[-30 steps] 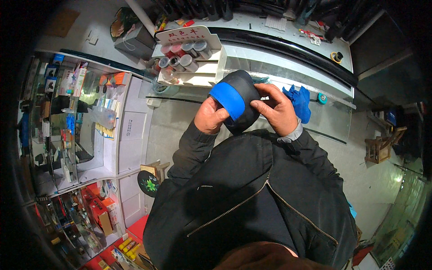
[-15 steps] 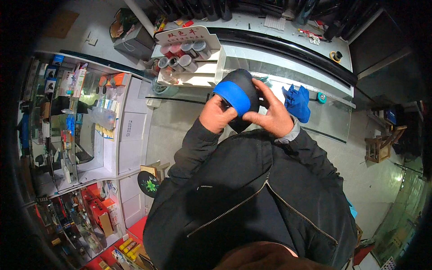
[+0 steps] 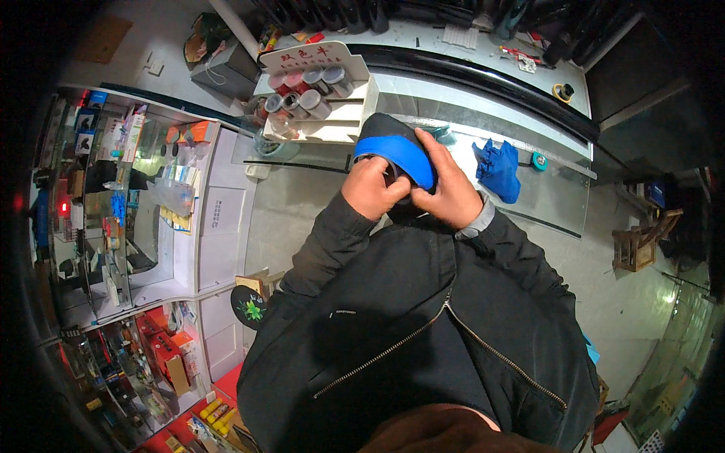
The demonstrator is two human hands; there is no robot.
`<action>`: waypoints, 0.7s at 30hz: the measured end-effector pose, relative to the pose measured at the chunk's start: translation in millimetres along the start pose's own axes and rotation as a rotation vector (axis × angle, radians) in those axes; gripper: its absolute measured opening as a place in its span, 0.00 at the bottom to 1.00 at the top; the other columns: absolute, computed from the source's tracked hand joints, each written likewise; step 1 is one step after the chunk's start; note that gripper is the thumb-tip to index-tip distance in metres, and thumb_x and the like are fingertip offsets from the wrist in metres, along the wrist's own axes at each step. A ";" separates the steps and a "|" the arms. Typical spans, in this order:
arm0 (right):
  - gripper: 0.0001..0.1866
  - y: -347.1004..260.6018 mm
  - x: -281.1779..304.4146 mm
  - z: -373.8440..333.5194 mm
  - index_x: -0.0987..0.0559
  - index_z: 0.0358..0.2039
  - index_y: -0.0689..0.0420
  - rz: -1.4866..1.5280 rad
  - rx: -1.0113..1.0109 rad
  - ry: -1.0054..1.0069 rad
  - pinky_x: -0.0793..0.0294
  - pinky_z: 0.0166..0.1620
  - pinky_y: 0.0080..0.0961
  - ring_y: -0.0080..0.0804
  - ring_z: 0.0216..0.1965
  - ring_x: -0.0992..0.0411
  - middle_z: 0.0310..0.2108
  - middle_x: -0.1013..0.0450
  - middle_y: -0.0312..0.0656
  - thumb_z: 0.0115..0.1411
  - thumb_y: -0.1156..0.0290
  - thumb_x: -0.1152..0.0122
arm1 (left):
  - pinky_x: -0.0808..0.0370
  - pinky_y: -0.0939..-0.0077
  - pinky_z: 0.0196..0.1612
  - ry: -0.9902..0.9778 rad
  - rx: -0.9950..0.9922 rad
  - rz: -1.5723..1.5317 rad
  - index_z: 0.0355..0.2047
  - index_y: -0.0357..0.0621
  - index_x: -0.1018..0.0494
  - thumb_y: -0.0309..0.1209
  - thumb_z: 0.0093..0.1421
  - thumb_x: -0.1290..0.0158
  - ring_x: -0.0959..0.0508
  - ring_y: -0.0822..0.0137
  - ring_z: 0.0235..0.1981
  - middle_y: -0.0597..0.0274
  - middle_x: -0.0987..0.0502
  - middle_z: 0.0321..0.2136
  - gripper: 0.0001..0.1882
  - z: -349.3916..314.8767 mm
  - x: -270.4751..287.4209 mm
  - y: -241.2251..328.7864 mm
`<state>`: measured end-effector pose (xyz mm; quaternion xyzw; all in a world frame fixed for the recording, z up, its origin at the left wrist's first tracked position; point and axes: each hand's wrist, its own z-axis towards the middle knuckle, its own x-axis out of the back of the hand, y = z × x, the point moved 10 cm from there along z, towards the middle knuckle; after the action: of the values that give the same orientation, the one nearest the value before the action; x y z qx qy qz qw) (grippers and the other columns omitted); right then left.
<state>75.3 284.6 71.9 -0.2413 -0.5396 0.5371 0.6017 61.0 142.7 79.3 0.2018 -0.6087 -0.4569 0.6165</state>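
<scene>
The black piece (image 3: 387, 127) was held up between the jacket (image 3: 400, 279) and the bench (image 3: 423, 97), its closed end pointing away from the wearer. Its blue band (image 3: 404, 155) ran lengthwise from far left to near right. The left hand (image 3: 371, 192) kept a narrow grip on the left rim; the right hand (image 3: 457, 195) clasped the right side.

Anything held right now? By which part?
Yes, a black-and-blue item: left hand at the blue band's near edge, right hand along the item's right side.
</scene>
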 end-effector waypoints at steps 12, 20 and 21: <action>0.27 58.5 14.3 0.4 0.25 0.61 0.61 0.586 -0.387 -0.122 0.28 0.56 0.24 0.25 0.51 0.26 0.50 0.23 0.38 0.59 0.79 0.42 | 0.21 0.66 0.42 -0.106 0.072 -0.110 0.47 0.35 0.23 0.26 0.57 0.42 0.18 0.59 0.34 0.49 0.18 0.34 0.17 2.0 18.9 -9.8; 0.23 100.5 2.4 -12.7 0.22 0.58 0.61 0.680 -0.566 -0.161 0.30 0.47 0.18 0.19 0.42 0.28 0.44 0.23 0.32 0.61 0.74 0.43 | 0.25 0.68 0.56 -0.214 0.013 -0.296 0.59 0.40 0.27 0.17 0.56 0.45 0.20 0.63 0.50 0.54 0.18 0.49 0.28 2.8 14.4 -14.4; 0.23 105.1 0.4 -14.7 0.22 0.57 0.61 0.700 -0.589 -0.170 0.30 0.45 0.17 0.18 0.41 0.29 0.43 0.23 0.32 0.61 0.75 0.43 | 0.25 0.68 0.57 -0.217 0.002 -0.295 0.59 0.40 0.27 0.16 0.56 0.46 0.20 0.64 0.51 0.55 0.18 0.50 0.28 2.2 14.8 -13.4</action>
<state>48.0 321.4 -23.8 -0.5244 -0.6028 0.5497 0.2438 52.4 124.6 77.3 0.2390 -0.6358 -0.5610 0.4732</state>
